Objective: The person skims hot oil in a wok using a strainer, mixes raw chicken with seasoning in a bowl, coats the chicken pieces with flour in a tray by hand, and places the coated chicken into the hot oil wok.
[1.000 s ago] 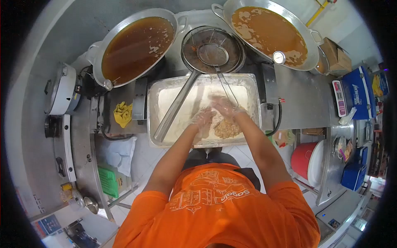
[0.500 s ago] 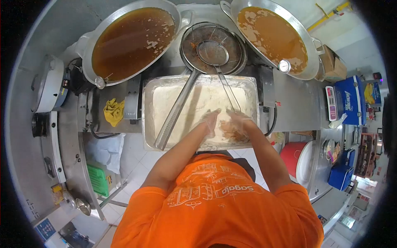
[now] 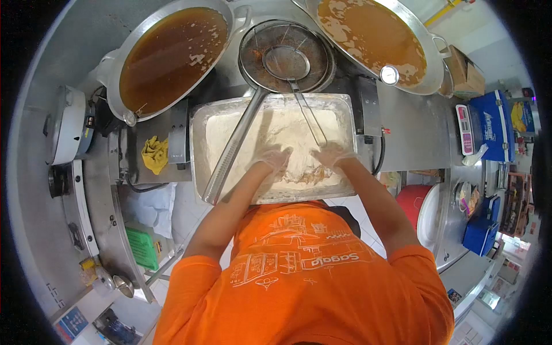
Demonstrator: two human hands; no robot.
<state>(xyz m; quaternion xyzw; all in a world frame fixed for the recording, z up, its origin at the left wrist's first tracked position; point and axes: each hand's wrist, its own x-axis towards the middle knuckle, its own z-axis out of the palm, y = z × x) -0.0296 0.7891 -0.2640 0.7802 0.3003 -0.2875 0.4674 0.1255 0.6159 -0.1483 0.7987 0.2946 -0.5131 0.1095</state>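
Note:
A metal tray (image 3: pixel 199 167) of pale flour (image 3: pixel 230 135) lies in front of me. Flour partly covers a lumpy brown food piece (image 3: pixel 310 176) near its front edge. My left hand (image 3: pixel 276 158), in a clear plastic glove, rests in the flour to the left of the piece, fingers extended. On the other side my right hand (image 3: pixel 332 155), gloved too, is open just above the piece's right part. Neither hand visibly grips anything. A long-handled strainer (image 3: pixel 230 150) and a smaller wire-handled one (image 3: pixel 286 62) extend over the tray.
Two large pans of brown liquid, one at the back left (image 3: pixel 172 57) and one at the back right (image 3: pixel 376 40), flank the strainers. A thermometer (image 3: pixel 389 75) sits on the right pan's rim. Left of the tray lies a yellow cloth (image 3: pixel 155 154); a pink-and-white scale (image 3: pixel 464 127) stands right.
The food piece, earlier more exposed, now has more flour over it. My hands were closer together a second ago and have moved apart. The view has shifted slightly.

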